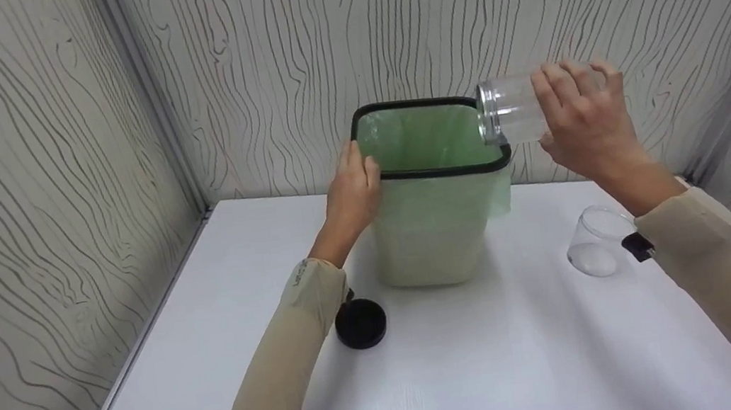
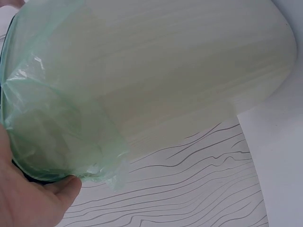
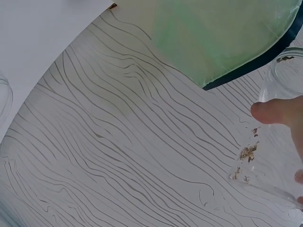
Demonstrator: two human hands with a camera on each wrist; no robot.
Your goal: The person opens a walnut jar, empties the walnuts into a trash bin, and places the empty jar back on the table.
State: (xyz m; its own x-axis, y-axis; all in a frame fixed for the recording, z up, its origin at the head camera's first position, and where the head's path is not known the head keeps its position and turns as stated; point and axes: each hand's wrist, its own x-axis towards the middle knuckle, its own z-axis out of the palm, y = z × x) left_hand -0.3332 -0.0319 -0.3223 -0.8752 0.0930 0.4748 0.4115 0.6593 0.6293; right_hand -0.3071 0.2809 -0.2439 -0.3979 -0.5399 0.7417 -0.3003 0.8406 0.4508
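My right hand (image 1: 585, 113) grips a clear jar (image 1: 513, 109) tipped on its side, its mouth at the right rim of a trash bin (image 1: 435, 245). Brown flakes (image 3: 248, 152) cling to the jar's inner wall in the right wrist view. A green bag (image 1: 424, 136) lines the bin and folds out over its edge under a black rim (image 1: 446, 171). At the bin's left edge, my left hand (image 1: 352, 189) holds the rim, fingers on the outside and bag, as the left wrist view (image 2: 35, 198) also shows.
A round black lid (image 1: 361, 323) lies on the white table (image 1: 468, 376) by the left sleeve. Near the right forearm stands a second clear container (image 1: 596, 240). Wood-patterned panels (image 1: 286, 44) rise behind the table and at both sides.
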